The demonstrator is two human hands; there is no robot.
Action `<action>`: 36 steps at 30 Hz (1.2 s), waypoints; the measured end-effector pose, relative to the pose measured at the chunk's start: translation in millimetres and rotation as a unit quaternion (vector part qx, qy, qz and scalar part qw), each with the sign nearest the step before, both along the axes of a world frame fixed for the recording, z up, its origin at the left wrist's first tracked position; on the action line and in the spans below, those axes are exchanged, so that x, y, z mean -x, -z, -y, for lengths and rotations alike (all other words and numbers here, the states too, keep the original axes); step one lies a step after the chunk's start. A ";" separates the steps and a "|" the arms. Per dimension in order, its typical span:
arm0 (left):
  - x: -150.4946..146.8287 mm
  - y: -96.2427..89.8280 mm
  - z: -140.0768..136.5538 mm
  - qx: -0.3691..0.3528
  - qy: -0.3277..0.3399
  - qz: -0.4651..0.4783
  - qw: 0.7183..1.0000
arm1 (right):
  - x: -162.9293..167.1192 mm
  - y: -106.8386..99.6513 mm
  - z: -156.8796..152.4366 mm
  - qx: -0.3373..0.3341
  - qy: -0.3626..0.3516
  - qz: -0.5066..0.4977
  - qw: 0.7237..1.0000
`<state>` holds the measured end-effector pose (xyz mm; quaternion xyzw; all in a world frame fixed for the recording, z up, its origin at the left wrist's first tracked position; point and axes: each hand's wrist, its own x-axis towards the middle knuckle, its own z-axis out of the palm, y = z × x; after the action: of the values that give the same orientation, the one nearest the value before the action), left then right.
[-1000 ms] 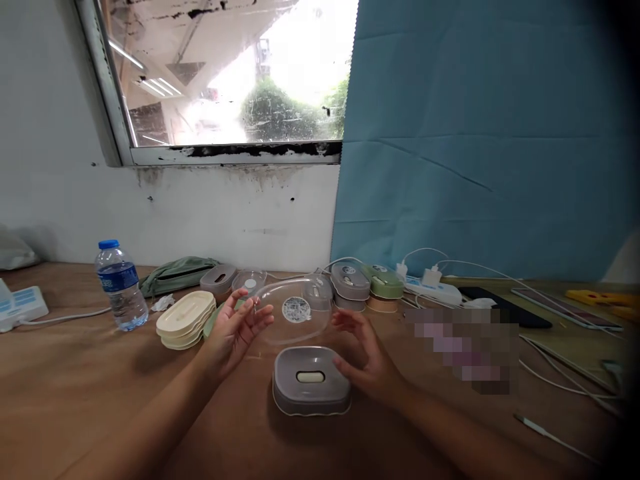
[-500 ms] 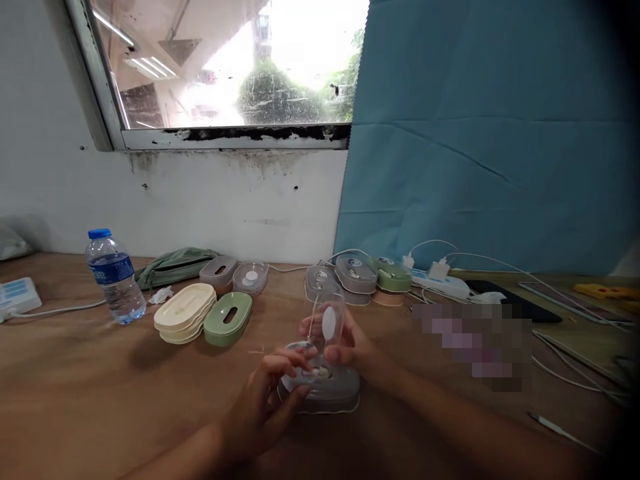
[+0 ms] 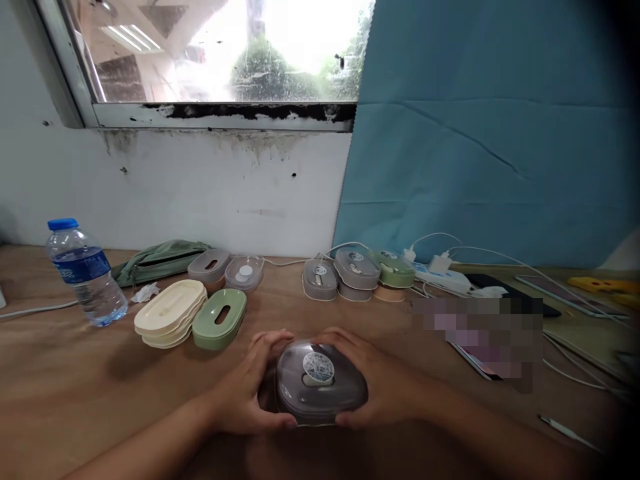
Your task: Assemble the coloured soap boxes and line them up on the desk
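Observation:
A dark grey oval box (image 3: 325, 397) sits on the brown tabletop close in front of me, under a see-through lid. A round printed label (image 3: 319, 367) covers part of its top, beside a slot with a pale piece in it. My left hand (image 3: 250, 387) wraps round the box's left side, thumb at the near edge and fingers at the far edge. From the other side my right hand (image 3: 383, 383) grips it the same way, its thumb at the near right corner. The undersides of both hands are hidden.
At left stand a water bottle (image 3: 85, 273), stacked cream lids (image 3: 170, 307) and a green slotted lid (image 3: 220, 320). Farther back are a green pouch (image 3: 165, 262), a clear lid (image 3: 245, 272) and several lidded boxes (image 3: 357, 270). Cables and a power strip (image 3: 445, 280) lie to the right.
The upright clear cover with a white disc, held in my right hand, now lies flat on the grey box. Both hands have moved to the box's sides, and the view has shifted slightly.

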<state>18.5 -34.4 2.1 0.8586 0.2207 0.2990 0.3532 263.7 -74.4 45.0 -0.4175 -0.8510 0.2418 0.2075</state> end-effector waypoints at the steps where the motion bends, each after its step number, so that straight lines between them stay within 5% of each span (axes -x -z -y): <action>1: -2.4 -0.2 -0.3 0.013 -0.001 -0.005 1.000 | -2.0 4.0 -1.5 0.002 -0.003 -0.008 1.000; 9: -10.8 -6.7 -5.2 0.077 0.008 -0.029 0.997 | -13.2 29.1 -7.4 -0.022 -0.035 -0.040 0.998; 16: -6.9 -5.1 -5.3 0.144 0.029 -0.024 0.989 | -20.8 22.1 -12.7 -0.045 -0.115 -0.028 0.992; 21: -5.1 -0.2 -9.8 0.208 0.041 0.100 0.972 | -20.2 30.1 -16.8 -0.080 -0.111 -0.027 0.990; 25: -5.4 3.0 -16.7 0.189 -0.133 0.264 0.936 | -17.1 38.8 -20.8 -0.160 -0.036 -0.021 0.986; 28: -5.9 4.9 -20.7 0.201 -0.250 0.302 0.898 | -15.5 30.7 -35.1 -0.238 0.060 0.005 0.969; 32: -7.8 5.8 -22.7 0.269 -0.249 0.299 0.881 | -7.3 9.3 -74.2 -0.335 0.205 0.026 0.919; 36: -9.9 5.3 -22.9 0.268 -0.250 0.293 0.883 | 6.4 1.4 -118.3 -0.358 0.347 0.083 0.863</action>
<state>28.4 -11.5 -3.2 0.5209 0.3862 0.5445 0.5320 257.3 43.9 43.5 -0.6014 -0.6928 -0.2031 0.3422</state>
